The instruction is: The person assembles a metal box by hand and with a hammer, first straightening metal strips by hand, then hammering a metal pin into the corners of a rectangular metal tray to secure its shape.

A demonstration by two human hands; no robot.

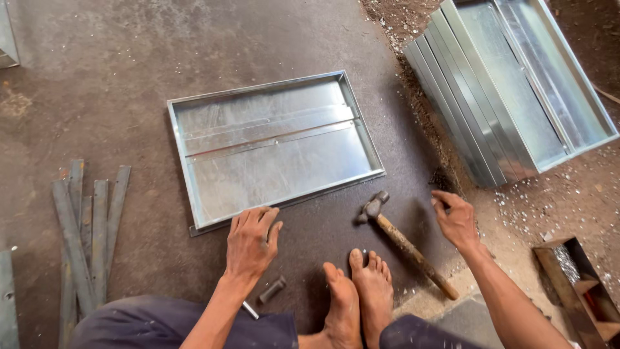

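Note:
A shallow rectangular tray of galvanised sheet metal (194, 187) lies on the dark floor in front of me, with a seam running along its bottom. My left hand (250, 242) rests with spread fingers at the tray's near edge, palm down. A hammer (403, 244) with a wooden handle lies on the floor to the right of the tray. My right hand (457, 220) hovers open just right of the hammer, holding nothing. My bare feet (358, 297) sit between the two hands.
A stack of similar metal trays (510, 84) lies at the upper right, with metal shavings scattered around it. Several flat metal strips (90, 232) lie at the left. A wooden box (581, 291) stands at the lower right. A short dark metal bolt (272, 289) lies near my left wrist.

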